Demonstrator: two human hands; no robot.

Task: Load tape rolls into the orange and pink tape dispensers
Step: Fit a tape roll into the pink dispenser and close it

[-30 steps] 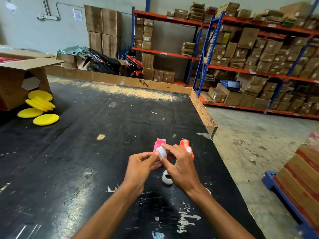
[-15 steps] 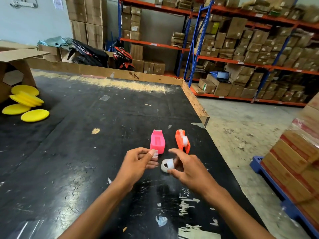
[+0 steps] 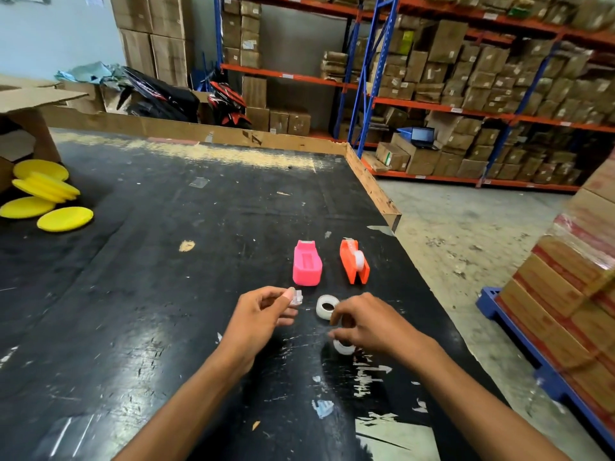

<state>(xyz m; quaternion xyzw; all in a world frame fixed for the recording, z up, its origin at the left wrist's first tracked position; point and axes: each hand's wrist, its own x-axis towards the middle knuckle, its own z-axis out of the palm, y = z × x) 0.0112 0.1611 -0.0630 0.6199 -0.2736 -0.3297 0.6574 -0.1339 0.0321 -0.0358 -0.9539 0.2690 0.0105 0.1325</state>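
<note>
I see a scuffed black bench (image 3: 139, 294) with a raw wooden rim. At its left edge four yellow round foam pads (image 3: 46, 197) lie beside an open cardboard box (image 3: 23, 121). Beyond the far edge stand blue and orange shelving racks (image 3: 432, 104) packed with cartons, and off the right edge wrapped cartons sit on a blue pallet (image 3: 519, 334).

Toward the right edge, the pink plastic tape dispenser (image 3: 307, 263) lies empty with its open side up, and just right of it the orange plastic tape dispenser (image 3: 354, 261) stands with a roll showing in it. Nothing lies between them and my hands.

My left hand (image 3: 259, 314) hovers just nearer than the pink one, thumb and forefinger pinched on a small clear plastic hub (image 3: 296, 297). My right hand (image 3: 369, 324) is curled palm down, its grip on a clear tape roll (image 3: 326, 306) held at the fingertips. A second clear tape roll (image 3: 343, 347) lies on the bench under that hand.
</note>
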